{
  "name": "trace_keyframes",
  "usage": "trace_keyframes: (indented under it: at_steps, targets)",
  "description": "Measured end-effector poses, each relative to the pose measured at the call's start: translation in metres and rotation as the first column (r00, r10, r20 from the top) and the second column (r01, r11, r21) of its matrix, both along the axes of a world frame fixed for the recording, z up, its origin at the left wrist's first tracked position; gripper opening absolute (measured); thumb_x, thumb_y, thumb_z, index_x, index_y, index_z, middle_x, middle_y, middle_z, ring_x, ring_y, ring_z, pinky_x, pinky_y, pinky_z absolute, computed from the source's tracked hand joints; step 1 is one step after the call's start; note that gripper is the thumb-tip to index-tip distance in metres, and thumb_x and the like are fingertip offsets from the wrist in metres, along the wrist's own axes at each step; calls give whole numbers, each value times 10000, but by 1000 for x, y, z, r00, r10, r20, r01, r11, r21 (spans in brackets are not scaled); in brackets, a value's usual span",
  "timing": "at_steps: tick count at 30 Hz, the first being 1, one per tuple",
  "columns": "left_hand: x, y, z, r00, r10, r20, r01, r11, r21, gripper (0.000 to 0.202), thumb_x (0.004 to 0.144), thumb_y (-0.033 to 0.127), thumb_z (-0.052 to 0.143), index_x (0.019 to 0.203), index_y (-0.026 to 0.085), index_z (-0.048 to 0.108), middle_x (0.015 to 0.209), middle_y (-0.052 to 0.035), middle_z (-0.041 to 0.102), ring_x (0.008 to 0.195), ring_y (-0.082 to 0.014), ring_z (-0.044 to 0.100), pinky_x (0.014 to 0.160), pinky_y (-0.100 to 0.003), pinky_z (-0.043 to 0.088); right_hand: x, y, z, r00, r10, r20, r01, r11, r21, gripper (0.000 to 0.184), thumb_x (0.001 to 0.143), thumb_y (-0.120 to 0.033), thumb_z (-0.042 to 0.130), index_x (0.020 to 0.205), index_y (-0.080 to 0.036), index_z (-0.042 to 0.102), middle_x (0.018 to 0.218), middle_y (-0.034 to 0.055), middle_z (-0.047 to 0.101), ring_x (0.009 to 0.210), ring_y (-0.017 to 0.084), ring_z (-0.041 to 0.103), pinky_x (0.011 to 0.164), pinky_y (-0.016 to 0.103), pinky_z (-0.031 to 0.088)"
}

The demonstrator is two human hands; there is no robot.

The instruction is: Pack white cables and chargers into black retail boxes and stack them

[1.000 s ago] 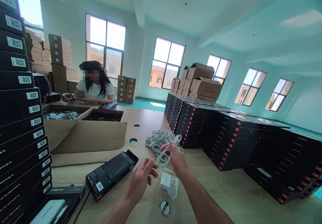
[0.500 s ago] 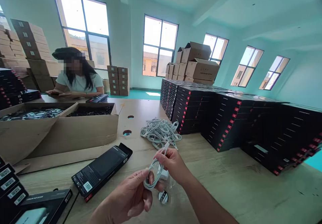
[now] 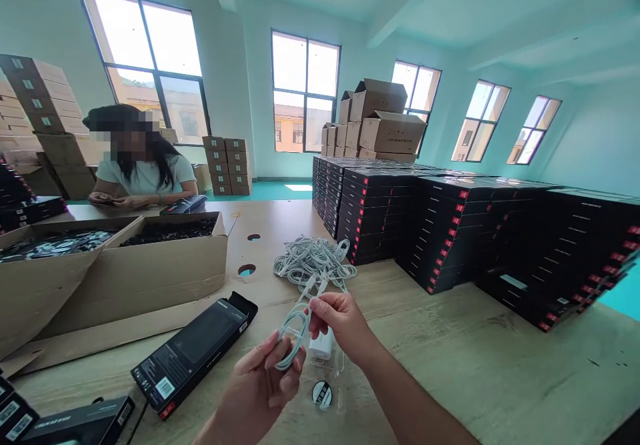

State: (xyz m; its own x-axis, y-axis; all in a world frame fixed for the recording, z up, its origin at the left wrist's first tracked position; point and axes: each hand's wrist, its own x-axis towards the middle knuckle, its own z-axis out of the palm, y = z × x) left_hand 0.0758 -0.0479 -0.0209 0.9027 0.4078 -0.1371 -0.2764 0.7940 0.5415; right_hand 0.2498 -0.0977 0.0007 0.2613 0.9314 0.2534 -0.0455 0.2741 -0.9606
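A coiled white charging cable (image 3: 294,328) is held between both hands above the table. My left hand (image 3: 267,371) grips the lower loops, its thumb on top. The fingers of my right hand (image 3: 340,318) pinch the upper part of the coil near its connector ends. Behind my hands lies a tangled pile of white cables (image 3: 315,259). Below the right hand, a white charger plug (image 3: 321,345) sits in a clear plastic tray (image 3: 341,391), partly hidden by my hand. A round black-and-white disc (image 3: 322,395) lies in the tray's near part.
An open black box (image 3: 195,355) lies left of my hands. Cardboard boxes (image 3: 170,265) of small dark items stand behind it. Tall stacks of black boxes (image 3: 440,231) line the right side. Across the table sits a person (image 3: 143,171). Two holes pierce the tabletop.
My hands have spread the cable coil slightly and turned it, so two connector ends now show. The charger plug is more visible. The view has shifted a little to the right.
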Motion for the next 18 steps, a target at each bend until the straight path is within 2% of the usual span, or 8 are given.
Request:
trace_keyframes:
  at_steps: [6,11,14,18]
  targets:
    - [4,-1,-4,997,55,-55,-52,997,50,619,701,449,862,569,200,312,657,-41,645,428,-42,403,411,-173,195,1,-4,3,967,-110,228,128,990,-64,398,842,-455,588,553,-183,600,503,2,590,463,113,509,504,240,387]
    - [9,-4,-8,984,124,-128,-99,978,186,667,661,541,860,549,201,296,603,-14,614,397,-34,377,398,-187,149,9,-8,5,926,-30,376,120,968,-219,324,813,-349,550,527,-197,564,459,-26,519,417,99,416,451,239,314]
    - [11,-6,-8,975,181,-130,-149,964,220,650,669,562,842,546,200,316,614,-12,614,415,-38,391,400,-186,177,13,-9,7,927,-4,376,80,979,-186,362,846,-384,547,538,-194,568,452,-40,478,428,96,388,461,241,296]
    - [12,-7,-4,947,270,-172,-224,943,248,559,624,575,865,584,177,475,625,-4,615,441,-43,404,398,-181,201,11,-9,5,924,-46,381,83,993,-82,395,878,-451,564,591,-182,599,499,-34,498,468,100,415,487,240,308]
